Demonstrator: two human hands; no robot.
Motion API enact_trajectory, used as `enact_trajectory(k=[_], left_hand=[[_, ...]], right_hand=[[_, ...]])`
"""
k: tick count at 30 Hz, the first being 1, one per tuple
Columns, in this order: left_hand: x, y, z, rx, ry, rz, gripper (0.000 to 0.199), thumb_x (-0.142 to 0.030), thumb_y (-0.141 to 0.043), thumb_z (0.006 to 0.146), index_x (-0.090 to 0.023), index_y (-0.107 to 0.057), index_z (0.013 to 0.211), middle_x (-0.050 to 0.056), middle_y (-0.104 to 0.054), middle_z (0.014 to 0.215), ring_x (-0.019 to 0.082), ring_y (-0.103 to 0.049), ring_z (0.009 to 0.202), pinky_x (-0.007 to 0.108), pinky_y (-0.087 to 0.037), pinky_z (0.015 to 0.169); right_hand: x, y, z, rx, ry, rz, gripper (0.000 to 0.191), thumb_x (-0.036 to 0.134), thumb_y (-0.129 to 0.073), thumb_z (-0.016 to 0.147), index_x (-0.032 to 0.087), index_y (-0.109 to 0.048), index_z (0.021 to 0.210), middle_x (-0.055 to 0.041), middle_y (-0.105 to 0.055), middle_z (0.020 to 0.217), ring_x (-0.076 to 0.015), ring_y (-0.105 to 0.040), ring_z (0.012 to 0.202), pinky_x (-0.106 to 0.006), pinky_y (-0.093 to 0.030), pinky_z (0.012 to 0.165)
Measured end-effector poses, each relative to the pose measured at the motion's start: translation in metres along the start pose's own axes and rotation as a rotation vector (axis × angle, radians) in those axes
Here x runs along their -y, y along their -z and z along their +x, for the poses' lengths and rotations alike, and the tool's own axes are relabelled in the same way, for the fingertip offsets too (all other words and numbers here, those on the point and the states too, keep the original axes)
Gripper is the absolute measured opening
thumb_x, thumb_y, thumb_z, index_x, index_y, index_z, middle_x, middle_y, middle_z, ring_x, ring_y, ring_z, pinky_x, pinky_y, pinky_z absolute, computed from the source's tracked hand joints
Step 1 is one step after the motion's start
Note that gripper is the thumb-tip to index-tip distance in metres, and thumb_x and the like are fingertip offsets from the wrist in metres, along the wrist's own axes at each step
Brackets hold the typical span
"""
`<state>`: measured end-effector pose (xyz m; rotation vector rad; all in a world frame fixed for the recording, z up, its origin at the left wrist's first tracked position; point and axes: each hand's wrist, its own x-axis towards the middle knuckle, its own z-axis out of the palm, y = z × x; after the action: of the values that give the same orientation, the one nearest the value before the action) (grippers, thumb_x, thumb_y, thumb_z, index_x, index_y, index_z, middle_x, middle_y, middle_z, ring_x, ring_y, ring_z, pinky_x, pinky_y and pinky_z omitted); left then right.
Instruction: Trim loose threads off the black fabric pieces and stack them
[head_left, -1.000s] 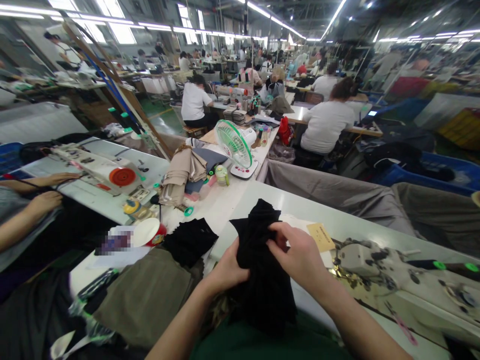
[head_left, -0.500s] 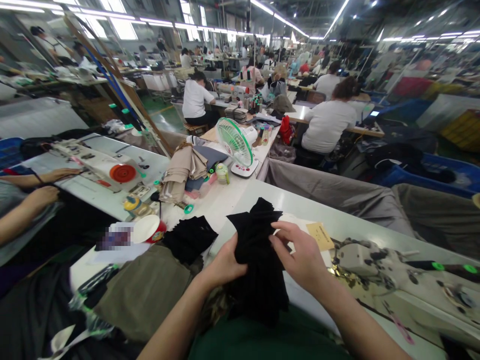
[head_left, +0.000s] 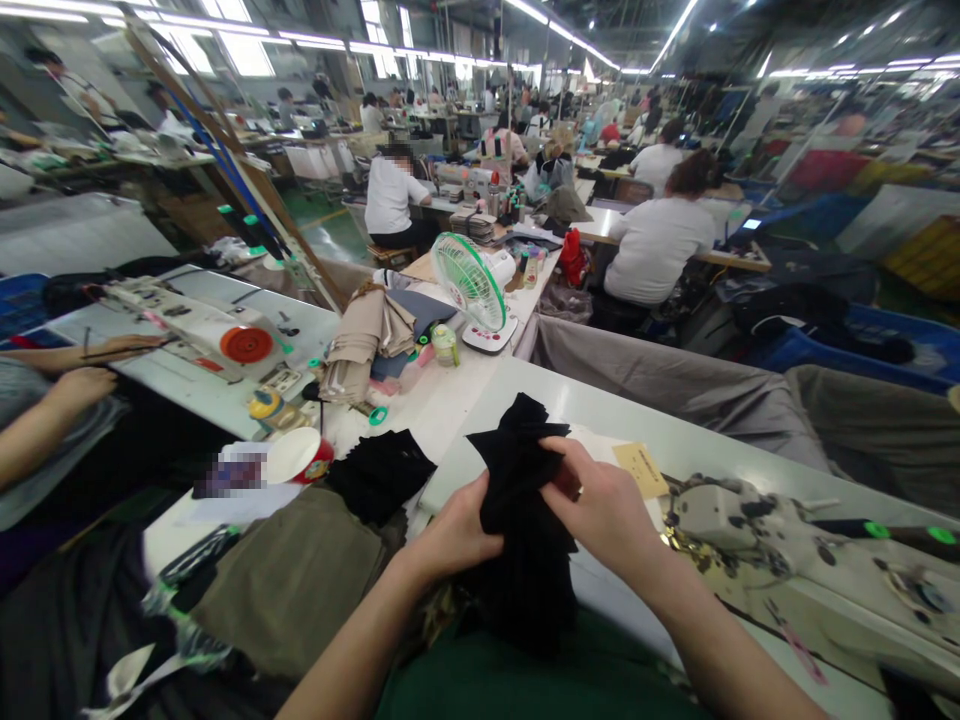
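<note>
A bundle of black fabric pieces (head_left: 525,560) hangs between my hands, over the near edge of the white table. My left hand (head_left: 461,530) is closed around the bundle's left side, thumb in front and fingers behind. From the right, my right hand (head_left: 600,495) pinches the upper part of the black fabric between thumb and fingers. The layers fan out into pointed corners at the top. To the left lies a second pile of black fabric pieces (head_left: 382,475), apart from my hands.
A sewing machine (head_left: 750,540) stands to the right, beside a yellow card (head_left: 640,470). Left are olive cloth (head_left: 296,580), a red-and-white paper tub (head_left: 298,457) and a co-worker's hands (head_left: 82,390) at another machine. Ahead stand a green fan (head_left: 472,285) and folded beige fabric (head_left: 367,340).
My right hand has moved slightly left and closed onto the upper black fabric. My left hand and the bundle have shifted a little to the right.
</note>
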<state>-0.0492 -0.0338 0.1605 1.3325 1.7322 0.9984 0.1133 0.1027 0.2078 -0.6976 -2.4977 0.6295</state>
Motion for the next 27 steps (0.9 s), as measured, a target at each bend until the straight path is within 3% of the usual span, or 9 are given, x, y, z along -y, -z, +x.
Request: enact_trajectory(k=[4, 7, 11, 19, 23, 27], left_hand=[[-0.001, -0.001, 0.001, -0.013, 0.004, -0.051, 0.062, -0.012, -0.066, 0.067, -0.016, -0.051, 0.127, 0.006, -0.067, 0.113, 0.024, -0.064, 0.099, 0.034, -0.053, 0.087], [-0.003, -0.001, 0.001, -0.025, 0.01, -0.083, 0.065, -0.014, -0.068, 0.067, -0.016, -0.049, 0.13, 0.007, -0.067, 0.117, 0.024, -0.064, 0.102, 0.035, -0.053, 0.09], [-0.005, -0.001, 0.001, -0.018, 0.013, -0.099, 0.067, -0.013, -0.068, 0.067, -0.016, -0.049, 0.131, 0.008, -0.066, 0.119, 0.025, -0.063, 0.105, 0.036, -0.053, 0.092], [-0.001, 0.0, 0.0, -0.073, 0.005, -0.1, 0.068, -0.018, -0.07, 0.068, -0.016, -0.048, 0.132, 0.008, -0.066, 0.119, 0.025, -0.064, 0.103, 0.034, -0.053, 0.089], [0.002, 0.002, 0.001, -0.088, -0.031, -0.042, 0.062, -0.017, -0.068, 0.069, -0.015, -0.049, 0.128, 0.008, -0.066, 0.117, 0.024, -0.064, 0.099, 0.034, -0.053, 0.087], [0.001, 0.005, 0.002, -0.094, -0.041, 0.037, 0.055, -0.013, -0.064, 0.068, -0.016, -0.052, 0.121, 0.007, -0.068, 0.114, 0.023, -0.064, 0.095, 0.034, -0.053, 0.084]], right_hand=[[-0.003, 0.0, -0.001, -0.06, 0.084, -0.035, 0.028, 0.018, -0.059, 0.085, 0.023, -0.066, 0.112, 0.0014, -0.073, 0.074, -0.0181, -0.067, 0.062, -0.029, -0.046, 0.061], [-0.005, -0.001, -0.001, -0.096, 0.172, -0.084, 0.034, 0.017, -0.055, 0.089, 0.02, -0.067, 0.12, -0.0025, -0.076, 0.082, -0.0193, -0.067, 0.067, -0.031, -0.048, 0.065], [-0.009, -0.005, -0.003, -0.114, 0.229, -0.154, 0.036, 0.014, -0.053, 0.089, 0.017, -0.066, 0.122, -0.0033, -0.074, 0.078, -0.0199, -0.064, 0.064, -0.033, -0.045, 0.063], [-0.004, 0.004, 0.002, -0.175, 0.302, -0.06, 0.013, 0.012, -0.06, 0.084, 0.02, -0.069, 0.089, -0.0059, -0.065, 0.085, -0.0214, -0.058, 0.08, -0.036, -0.045, 0.073], [0.002, 0.01, 0.004, -0.104, 0.369, 0.043, 0.013, 0.01, -0.06, 0.079, 0.02, -0.062, 0.087, -0.0078, -0.068, 0.101, -0.0247, -0.06, 0.096, -0.042, -0.045, 0.086], [0.004, 0.012, -0.001, -0.046, 0.319, 0.157, 0.012, 0.022, -0.06, 0.086, 0.021, -0.058, 0.098, -0.006, -0.07, 0.09, -0.0221, -0.065, 0.084, -0.038, -0.05, 0.079]])
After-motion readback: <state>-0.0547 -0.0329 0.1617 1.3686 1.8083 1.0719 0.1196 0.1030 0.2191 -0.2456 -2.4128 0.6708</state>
